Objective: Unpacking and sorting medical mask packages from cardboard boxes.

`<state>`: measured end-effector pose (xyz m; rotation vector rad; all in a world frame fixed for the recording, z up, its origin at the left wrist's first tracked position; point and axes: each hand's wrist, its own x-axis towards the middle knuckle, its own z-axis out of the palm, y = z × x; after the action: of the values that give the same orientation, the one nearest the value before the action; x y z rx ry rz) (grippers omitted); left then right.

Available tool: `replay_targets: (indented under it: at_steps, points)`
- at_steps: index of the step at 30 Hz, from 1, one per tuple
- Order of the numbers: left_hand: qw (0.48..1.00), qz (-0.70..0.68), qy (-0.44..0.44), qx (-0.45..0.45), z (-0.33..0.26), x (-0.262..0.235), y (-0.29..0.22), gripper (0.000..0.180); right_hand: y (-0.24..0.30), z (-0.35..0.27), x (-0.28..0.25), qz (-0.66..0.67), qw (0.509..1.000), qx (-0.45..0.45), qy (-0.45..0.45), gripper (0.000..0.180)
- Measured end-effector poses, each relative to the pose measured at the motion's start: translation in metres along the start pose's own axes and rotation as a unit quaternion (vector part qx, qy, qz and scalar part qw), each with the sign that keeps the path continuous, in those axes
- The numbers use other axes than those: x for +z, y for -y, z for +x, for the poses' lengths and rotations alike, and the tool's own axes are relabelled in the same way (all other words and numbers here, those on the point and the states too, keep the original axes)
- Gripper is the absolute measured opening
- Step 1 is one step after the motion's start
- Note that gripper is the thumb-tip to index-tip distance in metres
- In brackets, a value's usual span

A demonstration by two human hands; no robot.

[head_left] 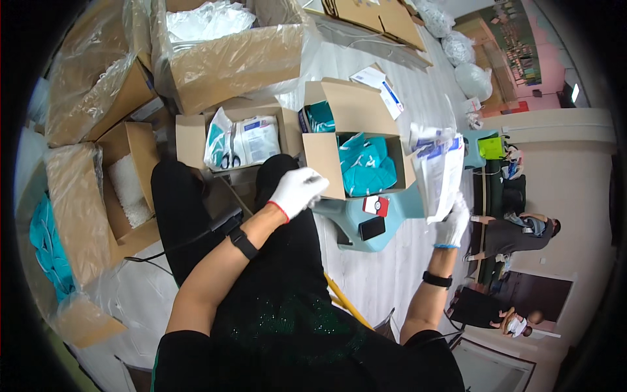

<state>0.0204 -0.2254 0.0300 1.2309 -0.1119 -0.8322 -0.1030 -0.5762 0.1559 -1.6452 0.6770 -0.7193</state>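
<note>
My right hand (454,225), in a white glove with a blue cuff, grips white plastic packages (439,173) with blue print by their lower end, raised to the right. Beside an open cardboard box (323,153) is my left hand (297,191), in a white glove with a red cuff. Its fingers are curled closed; whether they hold anything is hidden. Teal plastic packets (367,166) fill that box. To its left, a second open box (189,140) contains white printed packages (257,138), with black-handled scissors (228,157) on top.
A light-blue stool (353,238) under the teal packets' box bears a phone (372,228) and a red-and-white card (376,206). Large plastic-lined cartons (238,62) stand at the far left. A person (519,232) stands at the right, and another holds a baby near a doorway.
</note>
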Motion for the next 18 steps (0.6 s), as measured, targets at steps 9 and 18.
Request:
replay_targets:
  at_steps: [9,18]
  points:
    - [0.969,-0.093,0.117,0.198,-0.003,0.058,-0.014,0.075,-0.062,-0.072,0.103,-0.016,0.987,0.120,0.109,0.021]
    - [0.891,0.009,-0.366,0.268,0.014,-0.061,0.008,0.026,-0.039,-0.106,0.267,-0.058,0.942,0.117,0.309,0.012]
